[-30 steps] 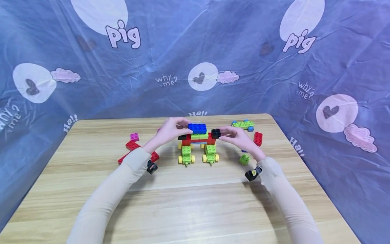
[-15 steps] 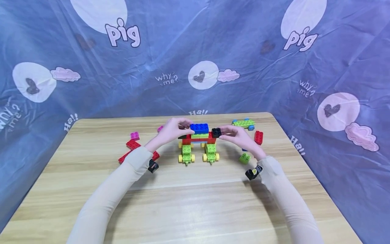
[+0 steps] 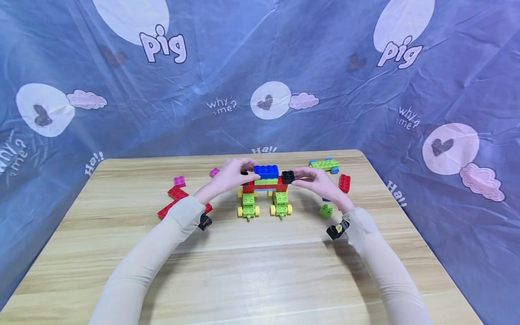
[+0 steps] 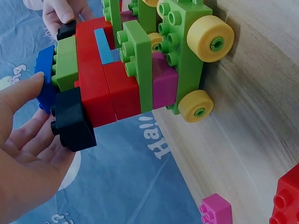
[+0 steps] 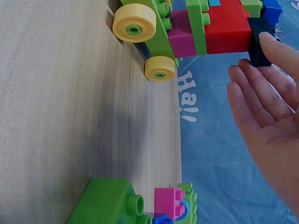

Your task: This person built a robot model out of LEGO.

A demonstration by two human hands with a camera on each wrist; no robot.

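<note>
A toy vehicle of building bricks stands on the table, with red bricks (image 3: 265,186) bridging two lime wheeled bases (image 3: 248,208). My left hand (image 3: 232,176) pinches a blue brick (image 3: 266,171) over the lime bricks (image 4: 67,69) on top. Lime studs show beneath the blue brick in the left wrist view, so a gap is visible there. A black brick (image 4: 74,119) sits at the left end of the red bricks, close to the left fingers. At the opposite end, my right hand (image 3: 312,179) pinches another black brick (image 3: 288,177) between thumb and fingers.
Loose red bricks (image 3: 177,192) and a pink brick (image 3: 179,181) lie to the left on the wooden table (image 3: 260,271). On the right are a lime brick (image 3: 326,211), a red brick (image 3: 344,183) and a lime wheeled base with blue wheels (image 3: 324,164).
The blue brick has shifted slightly right with my left hand, whose fingers now cover more of the left black brick. My right hand keeps its grip on the other black brick, nearly still.
</note>
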